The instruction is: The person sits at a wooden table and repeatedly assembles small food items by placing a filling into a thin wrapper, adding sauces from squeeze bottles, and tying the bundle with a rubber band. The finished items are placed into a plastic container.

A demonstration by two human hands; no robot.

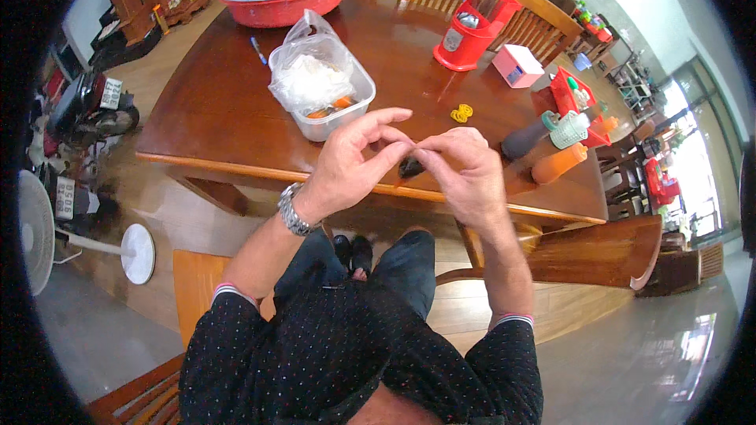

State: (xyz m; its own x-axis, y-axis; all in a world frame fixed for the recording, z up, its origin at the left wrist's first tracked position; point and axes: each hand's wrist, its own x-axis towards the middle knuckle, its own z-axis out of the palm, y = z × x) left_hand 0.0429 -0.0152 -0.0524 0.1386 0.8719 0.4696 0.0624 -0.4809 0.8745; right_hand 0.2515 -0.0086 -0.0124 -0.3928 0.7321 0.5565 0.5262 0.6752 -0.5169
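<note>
Two bare hands meet over the near edge of a dark, glossy wooden desk [394, 55], fingertip to fingertip. On the left hand [361, 159] the thumb and forefinger are pinched at the tips, the other fingers loosely bent; the right hand [463, 167] mirrors it, its fingers curled in toward the same spot. Just below that pinch is a small dark thing [409, 167]; from where I stand I can't make out whether the fingertips grip it or it lies on the wood behind them.

A silver wristwatch [295, 208] circles the left wrist. Beyond the left hand, and near it, sits a clear plastic tub [323, 127] with a crumpled clear bag [313, 79] on top and something orange inside. A blue pen [258, 50] lies past the tub's far left corner.

Straight beyond the right hand is a little heap of yellow bands [461, 113]. To its right lie a dark bottle [526, 138] and an orange one [559, 163], with a pale green basket [569, 131] beside them. Farther off from the right hand stand a red caddy [472, 31] and a pink-and-white box [517, 66]. Farthest from the left hand, a red basin [283, 9] carries chopsticks and other utensils.
</note>
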